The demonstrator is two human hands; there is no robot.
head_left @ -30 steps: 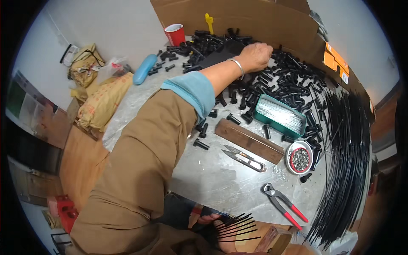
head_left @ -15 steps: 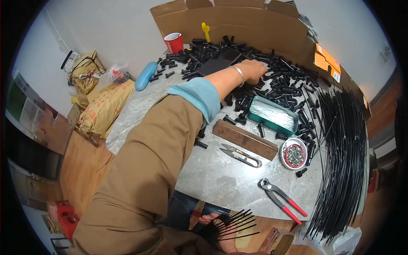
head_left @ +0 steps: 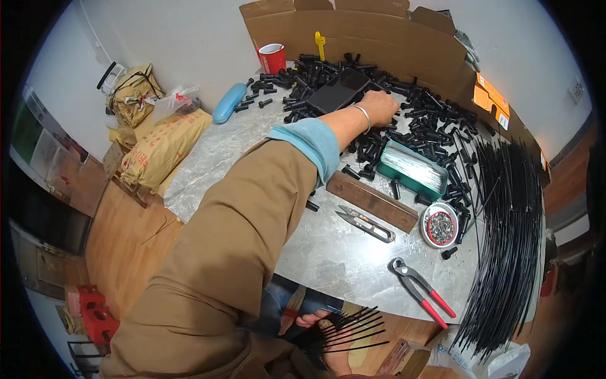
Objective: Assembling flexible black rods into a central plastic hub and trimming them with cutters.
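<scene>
My left hand [head_left: 379, 107], with a silver bangle at the wrist, reaches over a heap of black plastic bolt-shaped pieces [head_left: 435, 129]. Its fingers are curled down among them; the tips are hidden, so what they hold cannot be made out. Just left of it, a dark phone-like slab [head_left: 339, 90] lies on the heap. Low in the view, below the table edge, my right hand [head_left: 320, 321] is closed around a fanned bunch of thin black rods [head_left: 353, 333]. The sleeve and shadow hide part of that hand.
Nearer on the grey table [head_left: 315, 252] lie a green tray [head_left: 413, 169] of thin clear strips, a brown bar [head_left: 372, 202], thread snips [head_left: 366, 224], a bowl of metal bits [head_left: 440, 226] and red-handled pincers [head_left: 421, 292]. Long black rods [head_left: 505, 240] line the right; cardboard [head_left: 379, 38] stands behind.
The view has shifted slightly, moving the table things a little to the right in the picture. My left hand stays over the heap, its fingers more curled. The right hand still holds the rods.
</scene>
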